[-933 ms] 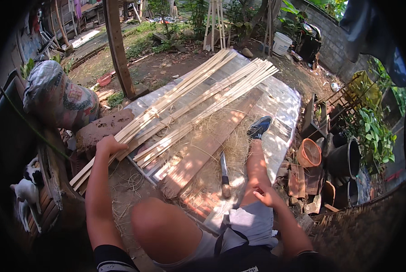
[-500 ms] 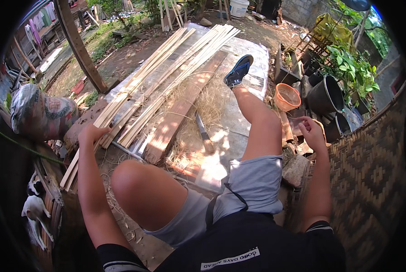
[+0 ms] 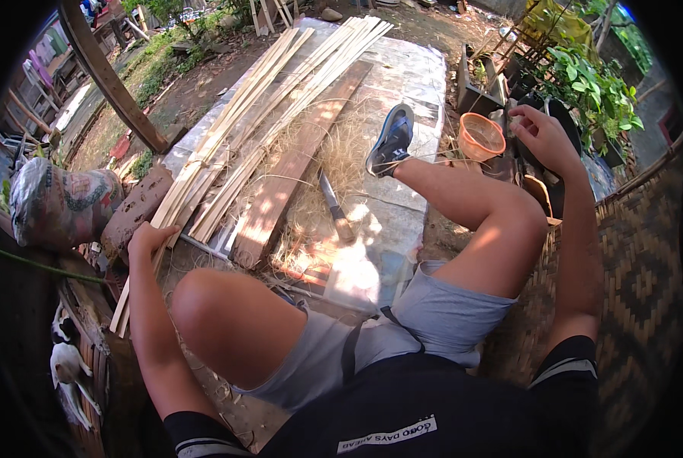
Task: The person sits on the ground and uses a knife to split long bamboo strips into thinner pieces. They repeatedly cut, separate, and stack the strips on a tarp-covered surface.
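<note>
My left hand (image 3: 150, 237) is closed round the near end of a bundle of pale bamboo strips (image 3: 217, 141), which runs away from me over a sheet on the ground. The thumb lies along the strips; the other fingers are mostly hidden. Raised at the right, my right hand (image 3: 546, 139) has loosely bent fingers, with nothing visible in them, near an orange bucket (image 3: 482, 138). Other pale strips (image 3: 318, 76) lie beside the bundle. A brown plank (image 3: 299, 169) and a knife (image 3: 332, 204) with a wooden handle rest among thin shavings (image 3: 349, 156).
My sandalled right foot (image 3: 392, 141) is on the pale sheet (image 3: 414, 76). A stuffed sack (image 3: 66, 204), a block (image 3: 135, 202) and a wooden post (image 3: 114, 76) stand at the left. A black-and-white cat (image 3: 70, 366) lies lower left. Potted plants (image 3: 586, 84) and a woven panel (image 3: 639, 282) are at the right.
My right hand has lifted up and to the right. My right knee has swung right and bent more, drawing the foot nearer. The left hand keeps hold of the strips.
</note>
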A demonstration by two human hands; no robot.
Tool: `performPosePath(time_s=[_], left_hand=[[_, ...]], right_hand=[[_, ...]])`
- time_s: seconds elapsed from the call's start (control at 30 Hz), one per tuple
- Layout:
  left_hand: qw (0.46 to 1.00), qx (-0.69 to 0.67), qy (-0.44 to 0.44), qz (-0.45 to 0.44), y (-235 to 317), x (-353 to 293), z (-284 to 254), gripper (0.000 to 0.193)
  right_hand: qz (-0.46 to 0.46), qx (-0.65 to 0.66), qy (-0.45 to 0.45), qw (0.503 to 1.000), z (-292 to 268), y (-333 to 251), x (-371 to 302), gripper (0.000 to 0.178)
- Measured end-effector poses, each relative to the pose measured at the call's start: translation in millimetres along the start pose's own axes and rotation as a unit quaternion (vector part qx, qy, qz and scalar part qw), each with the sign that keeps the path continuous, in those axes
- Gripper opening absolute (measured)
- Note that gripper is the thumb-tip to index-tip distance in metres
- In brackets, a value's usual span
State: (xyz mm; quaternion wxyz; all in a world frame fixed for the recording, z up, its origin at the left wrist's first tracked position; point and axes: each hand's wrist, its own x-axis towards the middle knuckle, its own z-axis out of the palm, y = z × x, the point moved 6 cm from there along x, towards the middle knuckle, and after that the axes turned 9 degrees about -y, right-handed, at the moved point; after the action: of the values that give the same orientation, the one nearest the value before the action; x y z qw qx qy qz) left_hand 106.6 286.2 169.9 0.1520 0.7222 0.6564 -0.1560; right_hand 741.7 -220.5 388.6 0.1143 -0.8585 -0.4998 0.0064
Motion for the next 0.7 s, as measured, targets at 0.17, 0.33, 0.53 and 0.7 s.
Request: performPosePath(time_s=[0.17,0.33,0.53,0.7], left_hand=[[1.0,-0.011,0.028,0.001,-18.9,11.9,-5.5,0.101],[0.999,-0.003,-0.022,-0.028,-15.8,37.2,-19.6,0.105],[0.999,-0.044,-0.019,-0.019,-50.3,50.0,-44.9,0.106],[0.999,0.013,-0.013,-0.037,-32.3,33.0,-89.1,0.102]], right_hand=[[-0.086,-0.103,-0.171,0.976,21.8,-75.3,144.6,0.04],[-0.141,-0.206,-0.14,0.958,74.1,-138.3,322.2,0.043],[-0.114,-0.126,-0.166,0.971,196.6,-247.3,454.9,0.04],[-0.147,-0.031,-0.187,0.971,296.0,-288.6,509.1,0.046]])
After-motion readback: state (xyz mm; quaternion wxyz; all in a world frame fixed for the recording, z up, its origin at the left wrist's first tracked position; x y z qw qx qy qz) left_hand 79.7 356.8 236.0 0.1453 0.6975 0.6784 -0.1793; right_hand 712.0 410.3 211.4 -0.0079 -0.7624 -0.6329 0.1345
